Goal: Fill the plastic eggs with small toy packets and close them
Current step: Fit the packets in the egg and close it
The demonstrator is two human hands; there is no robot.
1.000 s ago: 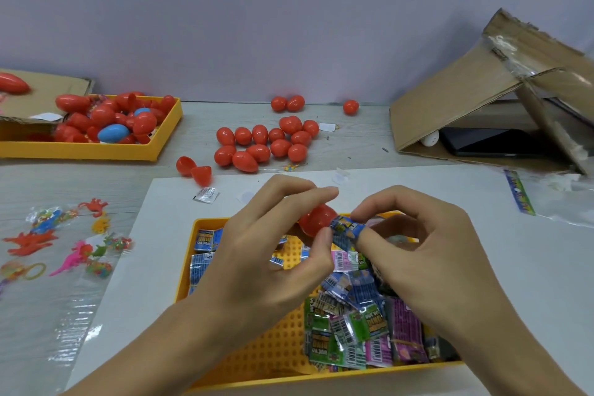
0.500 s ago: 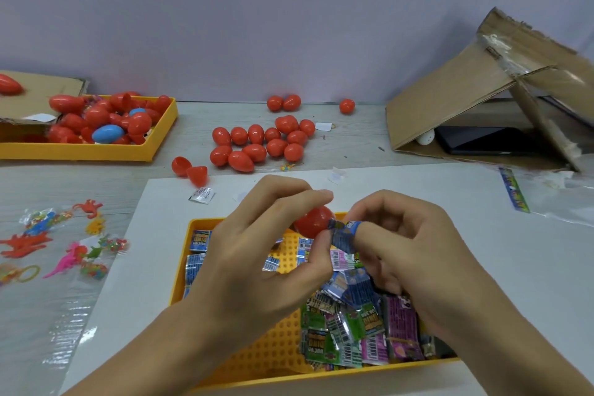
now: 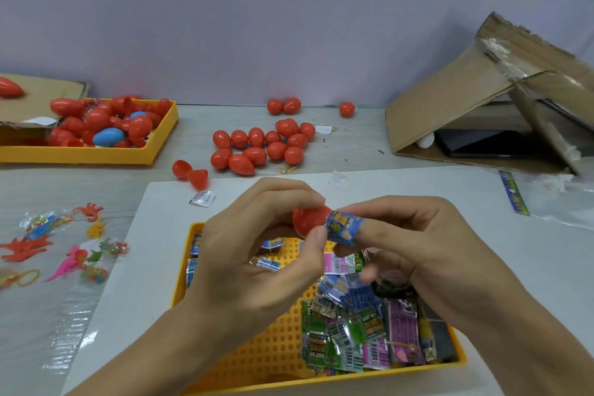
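1. Above the yellow tray (image 3: 189, 270), I see my left hand (image 3: 257, 267) pinching a red egg half (image 3: 308, 219) between thumb and fingers.
2. My right hand (image 3: 418, 254) pinches a blue packet (image 3: 344, 228) against that half.
3. More packets (image 3: 360, 328) lie in the tray.
4. Beyond the tray, closed red eggs (image 3: 266, 145) cluster on the table (image 3: 353, 145).

My left hand (image 3: 257, 254) grips a red egg half (image 3: 308, 219). At its three o'clock, my right hand (image 3: 418, 254) pinches a blue toy packet (image 3: 344, 228) against it.
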